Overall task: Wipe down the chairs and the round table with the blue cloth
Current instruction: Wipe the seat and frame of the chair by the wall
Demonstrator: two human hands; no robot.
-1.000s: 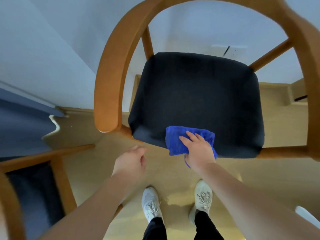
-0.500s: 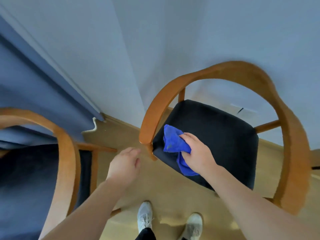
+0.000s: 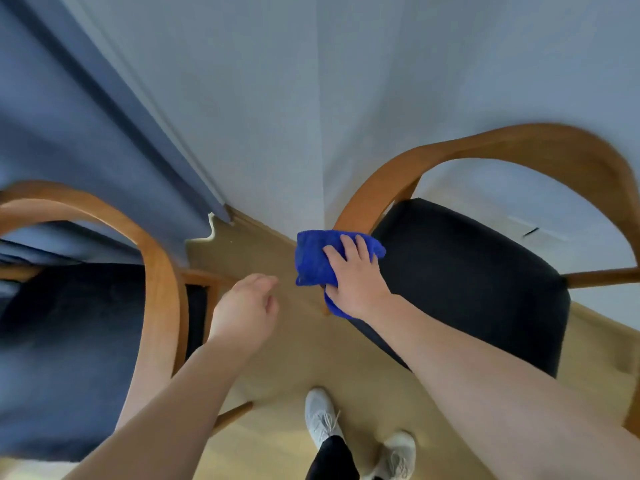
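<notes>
A wooden armchair (image 3: 519,147) with a dark seat cushion (image 3: 467,271) stands at the right. My right hand (image 3: 353,275) presses the blue cloth (image 3: 313,259) over the front end of its left armrest, covering the armrest tip. My left hand (image 3: 247,306) hovers over the floor between the chairs, fingers loosely curled, holding nothing. A second wooden armchair (image 3: 162,282) with a dark seat (image 3: 69,341) stands at the left. The round table is out of view.
A blue curtain (image 3: 69,133) hangs at the left and white walls (image 3: 277,98) meet in a corner behind the chairs. Light wooden floor (image 3: 277,375) lies between the chairs, with my two white shoes (image 3: 320,415) at the bottom.
My right hand slid the blue cloth from the seat's front edge leftward onto the left armrest end. The view tilted up and left, bringing the second chair into sight.
</notes>
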